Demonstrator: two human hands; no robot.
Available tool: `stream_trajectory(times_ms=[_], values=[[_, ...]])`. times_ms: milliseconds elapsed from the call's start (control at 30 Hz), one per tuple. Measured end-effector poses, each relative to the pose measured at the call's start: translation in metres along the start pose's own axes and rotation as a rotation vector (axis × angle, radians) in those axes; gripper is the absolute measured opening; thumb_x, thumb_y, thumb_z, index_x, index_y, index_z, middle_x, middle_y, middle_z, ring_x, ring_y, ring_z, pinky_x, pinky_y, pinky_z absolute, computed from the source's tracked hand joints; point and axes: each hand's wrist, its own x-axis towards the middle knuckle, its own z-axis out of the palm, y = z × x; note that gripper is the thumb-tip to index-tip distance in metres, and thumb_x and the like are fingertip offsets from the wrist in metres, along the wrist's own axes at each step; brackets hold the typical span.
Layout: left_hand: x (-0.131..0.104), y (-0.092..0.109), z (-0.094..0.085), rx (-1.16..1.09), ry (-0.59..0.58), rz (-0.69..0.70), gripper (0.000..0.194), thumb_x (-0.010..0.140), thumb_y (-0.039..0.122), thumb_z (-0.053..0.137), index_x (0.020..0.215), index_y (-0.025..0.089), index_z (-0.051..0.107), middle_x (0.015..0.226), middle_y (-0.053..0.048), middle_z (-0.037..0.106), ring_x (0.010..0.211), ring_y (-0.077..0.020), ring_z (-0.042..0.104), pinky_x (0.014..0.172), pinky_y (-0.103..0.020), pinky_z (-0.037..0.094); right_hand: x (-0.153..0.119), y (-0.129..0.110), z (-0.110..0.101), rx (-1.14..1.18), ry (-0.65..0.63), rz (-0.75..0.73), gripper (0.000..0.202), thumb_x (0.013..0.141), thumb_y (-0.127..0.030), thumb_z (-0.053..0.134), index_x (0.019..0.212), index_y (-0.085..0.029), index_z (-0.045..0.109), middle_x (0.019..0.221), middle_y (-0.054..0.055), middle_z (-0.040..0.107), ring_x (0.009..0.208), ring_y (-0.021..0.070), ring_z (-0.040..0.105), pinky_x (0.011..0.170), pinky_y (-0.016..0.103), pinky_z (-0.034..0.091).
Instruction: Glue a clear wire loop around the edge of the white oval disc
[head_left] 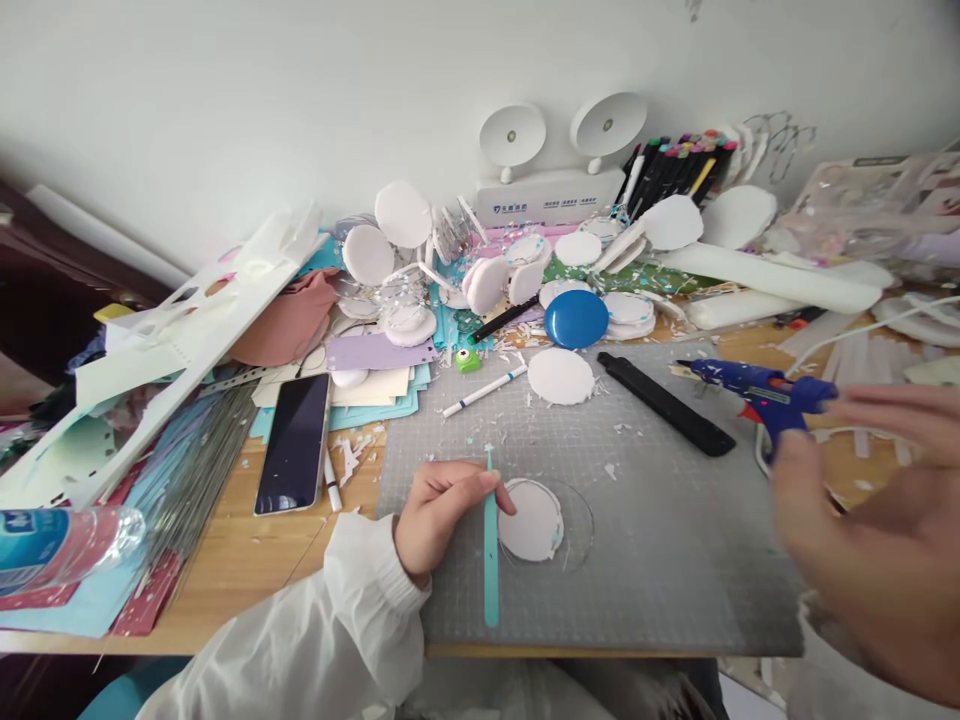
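Near the front of the grey cutting mat, my left hand (448, 512) pinches a teal strip-like tool (491, 560) near its upper end; a tiny light-blue piece shows at its tip. Beside those fingers lies a white round disc (531, 520) with a thin clear or wire ring (591, 525) around its right side. At the right edge my right hand (874, 540), slightly blurred, has its fingers spread next to the rear end of a blue glue gun (772, 392). The gun rests on the mat's right side, its nozzle pointing left; whether the fingers touch it is unclear.
A black cutter-like tool (667, 405), a white disc (561, 376), a white pen (485, 391) and a blue oval (576, 319) lie beyond my hands. A phone (292, 443) and a bottle (67, 545) are left. Many white discs, markers (675, 175) and a two-lamp unit (547, 197) line the back.
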Motion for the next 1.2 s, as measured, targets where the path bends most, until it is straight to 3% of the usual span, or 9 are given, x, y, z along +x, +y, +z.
stream_trajectory(times_ms=[67, 200, 467, 600, 667, 800, 933, 1033, 1200], values=[[0.000, 0.000, 0.001, -0.026, 0.032, -0.022, 0.037, 0.085, 0.041, 0.059, 0.065, 0.016, 0.077, 0.048, 0.001, 0.044, 0.052, -0.0102, 0.034, 0.056, -0.028, 0.025, 0.008, -0.031, 0.007, 0.102, -0.151, -0.316, 0.027, 0.079, -0.012, 0.065, 0.104, -0.021, 0.059, 0.095, 0.012, 0.065, 0.091, 0.0276, 0.062, 0.081, 0.044, 0.047], [0.003, 0.003, 0.002, -0.161, 0.094, -0.083, 0.035, 0.081, 0.040, 0.060, 0.061, 0.013, 0.071, 0.047, 0.003, 0.037, 0.052, -0.0098, 0.032, 0.056, -0.027, 0.026, 0.017, -0.078, 0.033, 0.315, -0.362, -0.811, 0.029, 0.095, -0.015, 0.042, 0.115, -0.013, 0.064, 0.110, 0.009, 0.069, 0.102, 0.0222, 0.060, 0.089, 0.039, 0.048], [0.008, 0.003, 0.001, -0.156, 0.119, -0.052, 0.053, 0.081, 0.045, 0.062, 0.047, 0.018, 0.032, 0.052, 0.006, 0.021, 0.053, -0.0082, 0.020, 0.052, -0.026, 0.020, 0.025, -0.097, 0.069, 0.333, -0.212, -1.053, 0.026, 0.094, -0.011, 0.044, 0.087, -0.016, 0.069, 0.093, 0.006, 0.074, 0.087, 0.0196, 0.066, 0.077, 0.034, 0.056], [0.005, 0.006, 0.000, -0.017, 0.052, 0.035, 0.046, 0.087, 0.047, 0.055, 0.053, 0.016, 0.052, 0.054, 0.004, 0.032, 0.053, -0.0096, 0.029, 0.055, -0.026, 0.027, 0.031, -0.078, 0.066, 0.469, -0.173, -0.874, 0.023, 0.094, -0.012, 0.042, 0.094, -0.015, 0.065, 0.091, 0.011, 0.075, 0.085, 0.0207, 0.068, 0.076, 0.036, 0.058], [0.004, 0.009, -0.002, 0.189, -0.053, 0.226, 0.036, 0.083, 0.050, 0.061, 0.085, 0.015, 0.068, 0.067, 0.000, 0.047, 0.065, -0.0140, 0.044, 0.065, -0.029, 0.037, 0.030, -0.063, 0.065, 0.548, -0.162, -0.655, 0.017, 0.090, -0.011, 0.051, 0.101, -0.019, 0.062, 0.091, 0.008, 0.074, 0.082, 0.0197, 0.069, 0.071, 0.036, 0.059], [0.006, 0.009, -0.005, 0.657, -0.248, 0.507, 0.104, 0.051, 0.061, 0.081, 0.137, 0.016, 0.041, 0.119, -0.016, 0.053, 0.107, -0.0325, 0.051, 0.092, -0.047, 0.042, 0.013, -0.032, 0.068, 0.662, -0.040, -0.117, 0.029, 0.076, -0.006, 0.066, 0.097, -0.025, 0.059, 0.084, 0.003, 0.070, 0.077, 0.0200, 0.068, 0.069, 0.036, 0.057], [0.011, 0.000, -0.005, 0.977, -0.368, 0.491, 0.104, 0.058, 0.057, 0.079, 0.141, 0.019, 0.030, 0.126, -0.018, 0.054, 0.114, -0.0370, 0.051, 0.097, -0.055, 0.038, -0.007, -0.015, 0.075, 0.673, -0.075, 0.191, 0.014, 0.082, -0.016, 0.065, 0.091, -0.025, 0.059, 0.081, 0.002, 0.061, 0.071, 0.0176, 0.065, 0.058, 0.029, 0.055], [0.011, -0.003, -0.005, 0.967, -0.314, 0.509, 0.087, 0.067, 0.043, 0.077, 0.138, 0.022, 0.031, 0.118, -0.013, 0.060, 0.107, -0.0316, 0.056, 0.094, -0.048, 0.043, -0.009, -0.015, 0.077, 0.744, -0.156, 0.340, 0.008, 0.085, -0.025, 0.065, 0.089, -0.026, 0.058, 0.081, 0.002, 0.059, 0.067, 0.0169, 0.063, 0.058, 0.029, 0.056], [0.009, -0.005, -0.005, 0.751, -0.133, 0.615, 0.090, 0.064, 0.038, 0.082, 0.137, 0.024, 0.032, 0.117, -0.013, 0.060, 0.103, -0.0279, 0.060, 0.089, -0.041, 0.048, -0.005, -0.024, 0.069, 0.923, -0.317, 0.413, 0.006, 0.088, -0.023, 0.062, 0.090, -0.026, 0.057, 0.074, 0.000, 0.059, 0.058, 0.0154, 0.061, 0.049, 0.026, 0.054]])
